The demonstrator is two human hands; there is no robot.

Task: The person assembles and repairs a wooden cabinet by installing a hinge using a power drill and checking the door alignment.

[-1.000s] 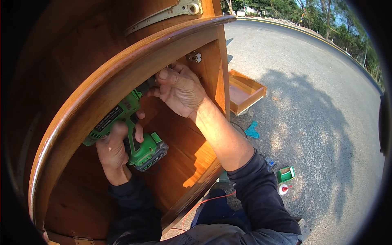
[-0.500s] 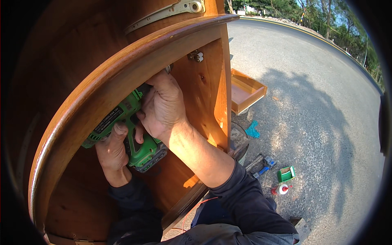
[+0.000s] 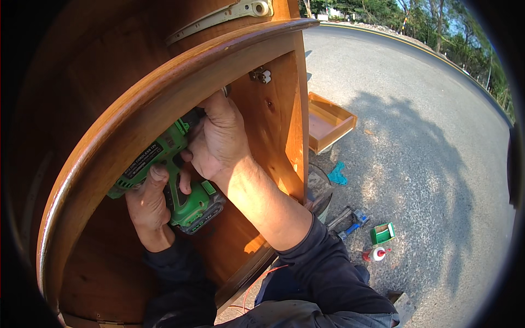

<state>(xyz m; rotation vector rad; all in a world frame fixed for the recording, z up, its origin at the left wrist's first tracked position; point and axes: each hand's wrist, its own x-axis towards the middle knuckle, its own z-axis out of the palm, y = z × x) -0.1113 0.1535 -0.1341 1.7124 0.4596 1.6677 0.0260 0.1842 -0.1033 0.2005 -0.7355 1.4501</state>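
Where the left hand [image 3: 149, 209] grips, the drill [image 3: 168, 147] sits.

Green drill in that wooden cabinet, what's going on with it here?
A person is holding the green cordless drill by its handle in the left hand, inside the opening of the wooden cabinet. The right hand is up by the drill's dark front end, its fingertips hidden under the curved wooden edge, so I can't tell what they hold. A drawer sits outside on the pavement, beyond the cabinet's side.
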